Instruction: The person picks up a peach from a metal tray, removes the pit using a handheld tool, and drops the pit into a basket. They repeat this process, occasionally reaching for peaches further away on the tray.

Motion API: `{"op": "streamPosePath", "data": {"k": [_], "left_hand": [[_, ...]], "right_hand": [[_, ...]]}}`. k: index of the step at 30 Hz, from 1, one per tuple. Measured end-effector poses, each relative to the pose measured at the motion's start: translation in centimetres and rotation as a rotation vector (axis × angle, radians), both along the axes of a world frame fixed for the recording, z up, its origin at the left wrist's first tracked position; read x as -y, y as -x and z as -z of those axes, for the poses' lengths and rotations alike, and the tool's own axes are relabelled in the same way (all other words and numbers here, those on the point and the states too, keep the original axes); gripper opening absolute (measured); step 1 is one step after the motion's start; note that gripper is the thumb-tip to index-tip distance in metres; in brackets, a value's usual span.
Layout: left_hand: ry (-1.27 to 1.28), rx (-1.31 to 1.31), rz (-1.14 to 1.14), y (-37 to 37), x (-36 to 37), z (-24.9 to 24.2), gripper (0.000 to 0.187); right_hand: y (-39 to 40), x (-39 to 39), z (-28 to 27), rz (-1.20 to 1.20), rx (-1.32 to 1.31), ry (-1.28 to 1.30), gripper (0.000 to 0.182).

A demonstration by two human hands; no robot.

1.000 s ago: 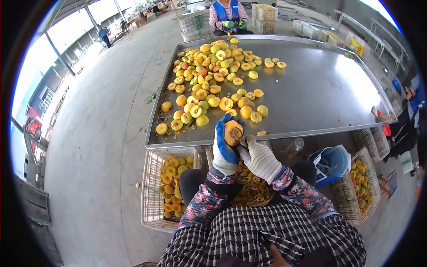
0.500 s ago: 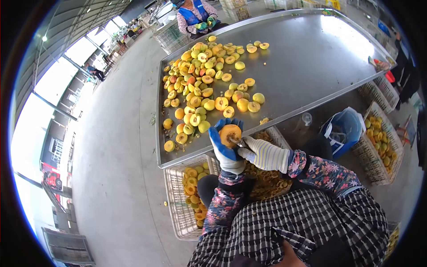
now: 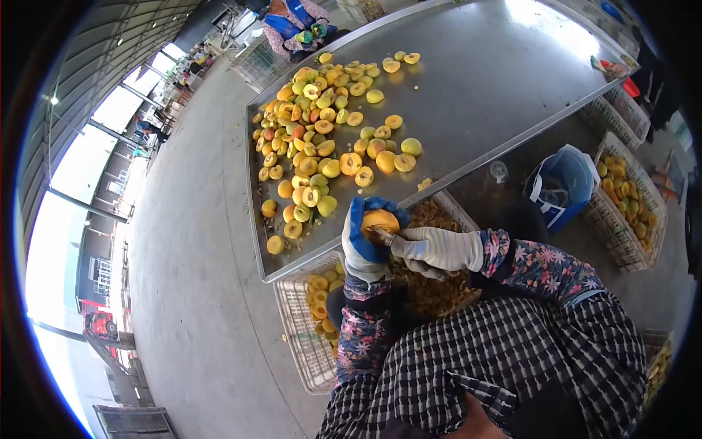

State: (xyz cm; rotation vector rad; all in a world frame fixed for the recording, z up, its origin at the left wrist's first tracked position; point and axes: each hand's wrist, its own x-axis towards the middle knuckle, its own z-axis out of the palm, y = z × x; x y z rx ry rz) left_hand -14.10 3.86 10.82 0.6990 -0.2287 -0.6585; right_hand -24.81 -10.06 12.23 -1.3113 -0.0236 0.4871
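Note:
My left hand (image 3: 363,238), in a white glove with a blue coated palm, is closed around a halved yellow peach (image 3: 381,220). The cut face is turned toward my right hand (image 3: 437,250), which wears a striped knit glove. Its fingers are wrapped around a small metal tool (image 3: 383,235) whose tip meets the peach's pit cavity; the handle is hidden in the glove. Below my hands lies a crate of peach scraps (image 3: 431,293). A pile of peach halves (image 3: 314,124) covers the left part of the metal table (image 3: 468,95).
A white crate (image 3: 303,329) of peach halves stands under the table's near left corner. To the right are a blue bucket (image 3: 563,186) and another crate of peaches (image 3: 627,201). Across the table sits a person in a blue vest (image 3: 296,25).
The peach half has tilted in my left hand, so its cut face shows less. My right hand has turned slightly with the tool. The whole view has shifted.

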Motion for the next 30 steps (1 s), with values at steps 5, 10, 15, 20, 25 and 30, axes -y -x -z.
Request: {"op": "streamPosePath", "data": {"k": [5,10,15,20,25,30], "left_hand": [[0.046,-0.15,0.015,0.4,1.2,-0.7,0.036],[-0.319,0.401,-0.031,0.2,1.7,0.2,0.039],[-0.499,0.534,0.091,-1.2,2.6,1.7,0.033],[-0.703,0.599,0.054,-1.9,3.4,5.1,0.027],[-0.562,0.344,-0.045,-3.0,1.9,4.8,0.035],[-0.308,-0.075,-0.13,-2.9,0.1,3.2,0.047]], "right_hand": [[0.4,0.3,0.8,-0.003,-0.213,-0.458,0.044],[0.7,1.3,2.1,-0.034,-0.351,-0.685,0.04],[1.1,1.8,3.9,0.032,-0.337,-0.579,0.038],[1.8,2.2,5.2,0.05,-0.319,-0.483,0.037],[3.7,2.4,4.3,0.081,-0.254,-0.121,0.041],[2.9,1.8,9.4,-0.033,0.274,0.963,0.048]]}}
